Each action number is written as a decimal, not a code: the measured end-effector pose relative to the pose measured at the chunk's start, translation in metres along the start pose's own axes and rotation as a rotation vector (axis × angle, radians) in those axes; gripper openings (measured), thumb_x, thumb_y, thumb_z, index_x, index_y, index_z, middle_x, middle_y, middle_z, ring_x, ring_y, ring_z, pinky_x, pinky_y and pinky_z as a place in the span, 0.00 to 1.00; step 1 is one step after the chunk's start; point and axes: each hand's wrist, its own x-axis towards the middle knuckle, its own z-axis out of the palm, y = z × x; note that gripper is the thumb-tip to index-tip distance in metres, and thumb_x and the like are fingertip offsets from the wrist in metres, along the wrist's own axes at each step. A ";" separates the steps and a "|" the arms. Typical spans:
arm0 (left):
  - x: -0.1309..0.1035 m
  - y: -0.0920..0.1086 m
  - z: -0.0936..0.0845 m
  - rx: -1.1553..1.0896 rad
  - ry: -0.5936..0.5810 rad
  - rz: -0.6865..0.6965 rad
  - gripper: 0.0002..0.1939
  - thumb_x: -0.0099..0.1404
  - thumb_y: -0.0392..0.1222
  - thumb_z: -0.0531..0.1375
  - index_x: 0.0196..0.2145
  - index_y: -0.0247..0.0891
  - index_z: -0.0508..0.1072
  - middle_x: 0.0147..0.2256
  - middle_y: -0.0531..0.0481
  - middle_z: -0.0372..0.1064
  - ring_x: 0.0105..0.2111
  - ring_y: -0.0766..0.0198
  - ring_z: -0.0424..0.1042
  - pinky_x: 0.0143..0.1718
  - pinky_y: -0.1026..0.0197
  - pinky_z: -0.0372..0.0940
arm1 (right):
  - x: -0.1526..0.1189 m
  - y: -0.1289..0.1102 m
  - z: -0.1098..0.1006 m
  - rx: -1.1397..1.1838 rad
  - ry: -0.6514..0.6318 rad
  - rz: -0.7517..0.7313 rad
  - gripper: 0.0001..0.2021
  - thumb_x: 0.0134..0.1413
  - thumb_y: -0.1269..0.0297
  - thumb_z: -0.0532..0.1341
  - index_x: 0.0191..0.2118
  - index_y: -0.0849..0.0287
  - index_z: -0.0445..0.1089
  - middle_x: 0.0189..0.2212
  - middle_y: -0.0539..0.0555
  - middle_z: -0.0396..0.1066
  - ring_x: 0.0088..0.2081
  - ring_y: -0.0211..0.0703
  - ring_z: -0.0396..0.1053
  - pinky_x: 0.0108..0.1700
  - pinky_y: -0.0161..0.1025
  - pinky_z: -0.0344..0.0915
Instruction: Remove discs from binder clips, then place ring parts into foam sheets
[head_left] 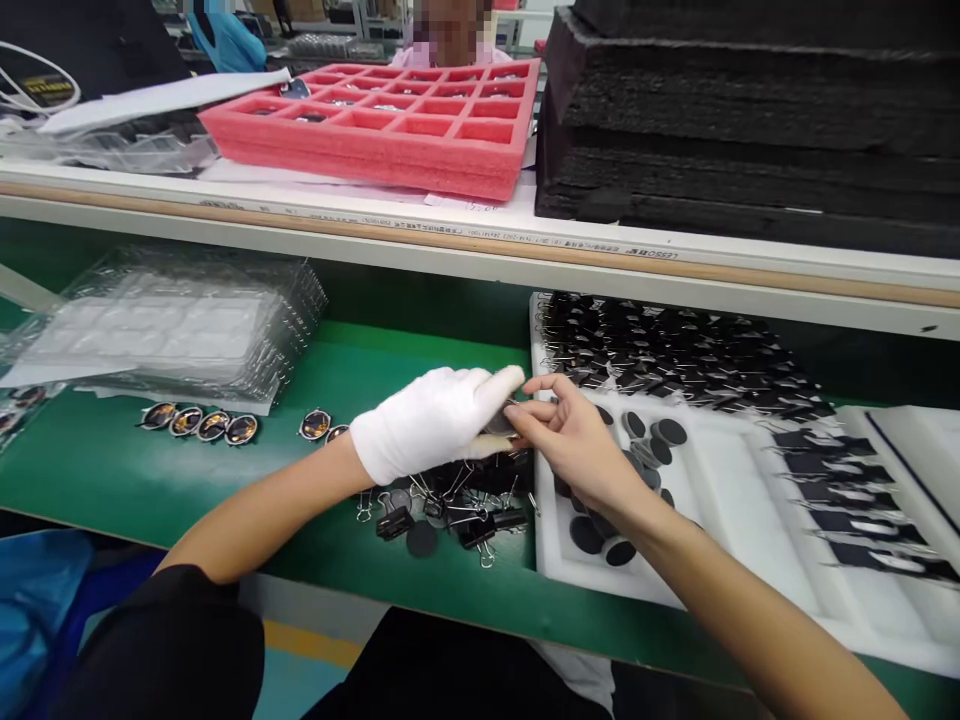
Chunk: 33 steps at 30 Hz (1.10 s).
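My left hand (435, 415), in a white glove, closes round a small round piece (502, 424) with a greyish face. The fingers of both hands partly hide it. My bare right hand (581, 445) pinches at the piece's right edge, fingertips close to the gloved ones. Under my hands lies a heap of black binder clips (480, 515) with wire handles, and a dark disc (421, 539) rests beside them. Dark round discs (586, 534) are scattered in a white foam tray (720, 490), partly behind my right wrist.
Round pieces with amber-and-black faces (214, 427) line the green table (300, 500) at left, before stacked clear plastic trays (172, 320). Rows of binder clips (675, 350) fill the tray's back. Overhead, a shelf (375, 235) bears a pink foam tray (375, 155) and black foam (735, 120). People sit beyond.
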 end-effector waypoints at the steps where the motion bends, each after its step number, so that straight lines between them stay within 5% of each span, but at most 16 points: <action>1: -0.002 -0.001 0.000 -0.096 0.016 -0.057 0.29 0.71 0.59 0.59 0.60 0.36 0.64 0.41 0.44 0.76 0.38 0.57 0.78 0.36 0.59 0.68 | -0.003 -0.002 -0.003 0.033 0.027 0.000 0.26 0.49 0.49 0.75 0.47 0.52 0.64 0.28 0.47 0.77 0.28 0.39 0.75 0.34 0.38 0.74; 3: -0.004 -0.005 0.000 -0.258 0.048 -0.209 0.27 0.72 0.58 0.57 0.60 0.38 0.66 0.44 0.46 0.77 0.38 0.61 0.78 0.38 0.61 0.68 | -0.011 -0.004 -0.012 0.079 0.078 -0.002 0.28 0.49 0.50 0.76 0.52 0.54 0.68 0.32 0.50 0.79 0.32 0.42 0.77 0.37 0.40 0.75; 6: 0.008 -0.015 0.003 -0.248 0.035 -0.371 0.18 0.76 0.50 0.49 0.44 0.38 0.75 0.34 0.49 0.77 0.32 0.63 0.75 0.35 0.61 0.64 | -0.030 0.000 -0.031 0.146 0.109 0.031 0.21 0.50 0.52 0.75 0.47 0.56 0.76 0.40 0.55 0.81 0.40 0.44 0.79 0.39 0.38 0.75; 9: 0.046 -0.028 0.019 -0.087 -0.090 -0.317 0.22 0.75 0.51 0.47 0.34 0.38 0.76 0.29 0.47 0.75 0.30 0.59 0.73 0.32 0.59 0.59 | -0.047 0.010 -0.048 0.217 0.157 0.064 0.17 0.49 0.54 0.76 0.42 0.56 0.78 0.41 0.56 0.80 0.41 0.44 0.79 0.38 0.34 0.74; 13: 0.109 -0.046 0.054 -0.002 -0.391 -0.277 0.25 0.68 0.63 0.52 0.39 0.40 0.77 0.35 0.44 0.77 0.30 0.57 0.72 0.29 0.59 0.56 | -0.064 0.019 -0.058 0.278 0.203 0.079 0.17 0.46 0.54 0.78 0.40 0.56 0.79 0.38 0.54 0.79 0.38 0.43 0.79 0.34 0.33 0.73; 15: 0.130 -0.053 0.064 -0.016 -0.558 -0.217 0.21 0.65 0.60 0.57 0.35 0.40 0.77 0.33 0.46 0.76 0.27 0.59 0.69 0.29 0.59 0.54 | -0.071 0.019 -0.061 0.302 0.200 0.082 0.17 0.46 0.54 0.78 0.39 0.56 0.79 0.37 0.53 0.79 0.38 0.43 0.79 0.35 0.33 0.73; 17: 0.138 -0.054 0.064 -0.061 -0.575 -0.135 0.15 0.64 0.53 0.58 0.27 0.41 0.74 0.28 0.49 0.73 0.24 0.62 0.65 0.28 0.59 0.52 | -0.077 0.018 -0.064 0.328 0.204 0.083 0.16 0.46 0.55 0.78 0.39 0.55 0.80 0.38 0.54 0.80 0.39 0.44 0.79 0.36 0.33 0.73; 20: 0.123 -0.035 0.046 -0.173 -0.255 -0.053 0.18 0.68 0.47 0.55 0.22 0.40 0.67 0.20 0.55 0.63 0.21 0.66 0.56 0.27 0.60 0.49 | -0.084 0.019 -0.065 0.352 0.220 0.074 0.16 0.48 0.54 0.77 0.41 0.55 0.81 0.42 0.56 0.80 0.42 0.46 0.79 0.37 0.35 0.74; 25: 0.060 0.046 0.013 -0.331 0.288 0.033 0.22 0.73 0.43 0.55 0.20 0.38 0.61 0.19 0.58 0.56 0.20 0.71 0.53 0.25 0.64 0.50 | -0.092 0.030 -0.050 0.419 0.147 -0.083 0.14 0.55 0.53 0.73 0.45 0.51 0.81 0.56 0.57 0.76 0.50 0.48 0.76 0.49 0.45 0.76; 28: 0.028 0.078 0.006 -0.398 0.301 0.092 0.19 0.74 0.38 0.53 0.23 0.38 0.63 0.20 0.58 0.59 0.20 0.72 0.57 0.25 0.65 0.52 | -0.099 0.036 -0.045 0.373 0.092 -0.196 0.09 0.59 0.56 0.71 0.44 0.48 0.80 0.46 0.53 0.79 0.45 0.45 0.76 0.49 0.44 0.76; 33: 0.010 0.074 0.011 -0.484 0.081 0.072 0.21 0.71 0.44 0.53 0.20 0.40 0.55 0.16 0.59 0.50 0.17 0.72 0.48 0.20 0.63 0.47 | -0.117 0.031 -0.055 0.113 0.052 -0.316 0.04 0.61 0.63 0.69 0.41 0.49 0.81 0.39 0.53 0.78 0.41 0.42 0.76 0.40 0.35 0.74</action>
